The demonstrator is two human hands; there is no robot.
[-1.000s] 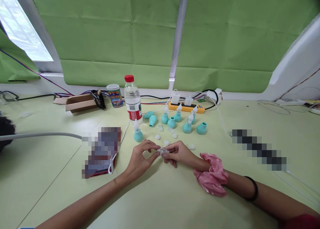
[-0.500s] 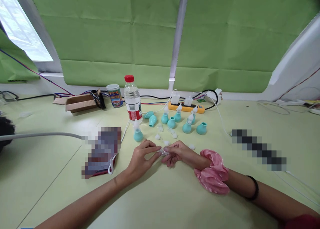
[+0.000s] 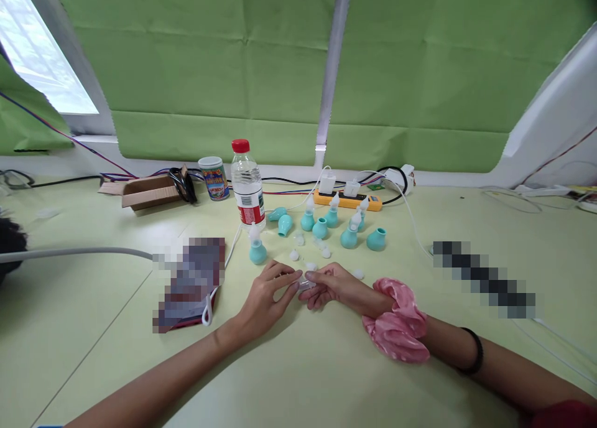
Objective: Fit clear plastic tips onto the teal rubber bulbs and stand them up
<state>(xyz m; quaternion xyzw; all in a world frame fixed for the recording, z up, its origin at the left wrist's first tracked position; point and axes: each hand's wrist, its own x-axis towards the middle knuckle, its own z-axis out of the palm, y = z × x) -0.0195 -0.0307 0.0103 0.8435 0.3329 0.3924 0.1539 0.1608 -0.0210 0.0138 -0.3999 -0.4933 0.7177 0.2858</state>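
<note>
Between my hands is a small clear plastic piece (image 3: pixel 305 285), partly hidden by fingers. My right hand (image 3: pixel 329 285) pinches it between thumb and fingers. At its left end, the thumb and index finger of my left hand (image 3: pixel 270 291) close on it. Just beyond lie several small translucent pieces, among them a whitish cap (image 3: pixel 294 255) and another one (image 3: pixel 326 252). A teal squeeze bulb with a clear nozzle (image 3: pixel 257 252) stands upright left of them. Farther back are several more, including a nozzled bulb (image 3: pixel 349 237), an open-necked bulb (image 3: pixel 375 239) and a bulb on its side (image 3: pixel 285 226).
A water bottle (image 3: pixel 248 195) with a red cap and a printed can (image 3: pixel 214 179) stand at the back. An orange power strip (image 3: pixel 347 200) holds white plugs. An open cardboard box (image 3: pixel 152 193) is at the left, a blurred-out flat object (image 3: pixel 191 285) nearer. Cables cross the table.
The clear piece shows a little more between my fingertips, and the fingers have shifted slightly. Everything else stays in place.
</note>
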